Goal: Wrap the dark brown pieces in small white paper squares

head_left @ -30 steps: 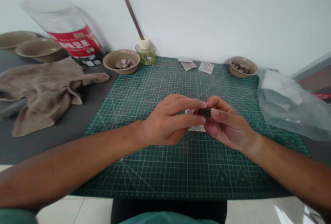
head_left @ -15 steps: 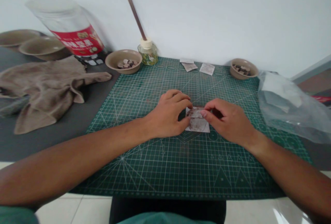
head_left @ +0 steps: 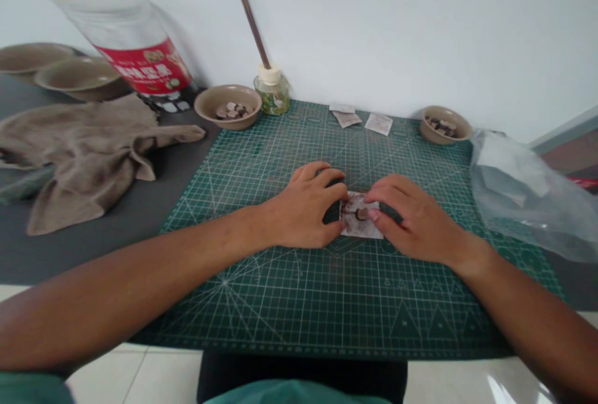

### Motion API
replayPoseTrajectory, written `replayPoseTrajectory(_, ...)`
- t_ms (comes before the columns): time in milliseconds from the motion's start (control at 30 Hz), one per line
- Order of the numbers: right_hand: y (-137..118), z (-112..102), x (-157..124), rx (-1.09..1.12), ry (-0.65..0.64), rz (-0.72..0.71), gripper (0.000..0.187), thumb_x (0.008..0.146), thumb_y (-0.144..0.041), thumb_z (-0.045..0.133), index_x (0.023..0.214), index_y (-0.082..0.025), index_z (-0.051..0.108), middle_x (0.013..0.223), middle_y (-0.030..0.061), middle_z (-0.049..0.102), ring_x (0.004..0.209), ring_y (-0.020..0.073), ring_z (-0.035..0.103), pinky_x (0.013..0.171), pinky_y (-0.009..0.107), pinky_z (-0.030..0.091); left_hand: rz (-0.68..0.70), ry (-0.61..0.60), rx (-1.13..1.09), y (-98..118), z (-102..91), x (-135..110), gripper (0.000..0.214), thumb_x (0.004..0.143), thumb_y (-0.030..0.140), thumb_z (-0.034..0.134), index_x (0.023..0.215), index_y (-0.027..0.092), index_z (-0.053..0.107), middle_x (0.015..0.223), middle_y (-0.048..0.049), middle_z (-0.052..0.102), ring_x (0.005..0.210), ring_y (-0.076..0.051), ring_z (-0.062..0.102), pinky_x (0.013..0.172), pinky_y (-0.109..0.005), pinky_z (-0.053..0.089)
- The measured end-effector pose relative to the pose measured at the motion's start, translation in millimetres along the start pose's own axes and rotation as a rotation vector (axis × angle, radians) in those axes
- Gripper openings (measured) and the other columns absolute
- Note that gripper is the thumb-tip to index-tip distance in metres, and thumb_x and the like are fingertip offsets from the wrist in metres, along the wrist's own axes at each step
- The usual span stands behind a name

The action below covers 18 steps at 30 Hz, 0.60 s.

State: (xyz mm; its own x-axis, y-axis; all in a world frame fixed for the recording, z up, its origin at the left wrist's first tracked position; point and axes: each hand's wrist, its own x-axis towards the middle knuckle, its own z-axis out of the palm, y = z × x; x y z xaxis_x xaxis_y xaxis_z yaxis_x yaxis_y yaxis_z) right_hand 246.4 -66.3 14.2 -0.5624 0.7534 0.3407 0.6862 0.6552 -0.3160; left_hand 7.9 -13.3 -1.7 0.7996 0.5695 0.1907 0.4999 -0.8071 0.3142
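Observation:
A small whitish square packet with brown smudges lies flat on the green cutting mat. Thumb and fingertips of my left hand pinch its left edge, the other fingers curved over the mat. From the right, my right hand has its thumb and index finger on the packet's upper right part. Between the two hands a dark, brownish gap or patch shows on the packet; whether anything lies inside is too blurred to tell.
Similar packets lie at the mat's back edge. Bowls with small dark pieces stand at back left and back right. Nearby are a reed diffuser, a large jar, a brown cloth and a plastic bag.
My right fingers have spread a little, and the dark patch now shows in the packet. My left hand still holds the left edge. The whole view has shifted slightly.

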Motion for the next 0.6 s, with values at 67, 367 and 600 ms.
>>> replayPoseTrajectory(67, 3.5, -2.1, -0.2, 0.017, -0.06, -0.067, 0.014, 0.093, -0.019, 0.057, 0.105, -0.02, 0.062, 0.109, 0.0103, 0.065, 0.101, 0.025, 0.058, 0.089, 0.042, 0.05, -0.003, -0.019, 0.004, -2.1, -0.7, -0.7, 0.042, 0.082, 0.042, 0.068, 0.118, 0.021, 0.063, 0.146, -0.0113, 0.048, 0.14, -0.04, 0.033, 0.114, -0.061, 0.028)
replayPoseTrajectory(367, 6.4, 0.6, -0.2, -0.047, -0.168, -0.141, 0.015, 0.096, -0.018, 0.054, 0.099, -0.019, 0.069, 0.106, 0.0105, 0.071, 0.096, 0.0244, 0.064, 0.084, 0.042, 0.053, -0.006, -0.076, 0.02, -7.1, -1.4, -2.5, 0.05, 0.086, 0.051, 0.063, 0.126, 0.021, 0.058, 0.152, -0.0132, 0.041, 0.143, -0.041, 0.029, 0.115, -0.062, 0.026)
replayPoseTrajectory(600, -2.4, 4.1, -1.4, -0.028, -0.208, -0.108, 0.015, 0.097, -0.019, 0.053, 0.098, -0.02, 0.068, 0.108, 0.0089, 0.071, 0.1, 0.0228, 0.066, 0.085, 0.038, 0.055, -0.023, -0.15, 0.009, -7.6, -5.3, -2.5, 0.055, 0.088, 0.055, 0.06, 0.132, 0.023, 0.053, 0.156, -0.0124, 0.036, 0.146, -0.039, 0.025, 0.116, -0.06, 0.024)
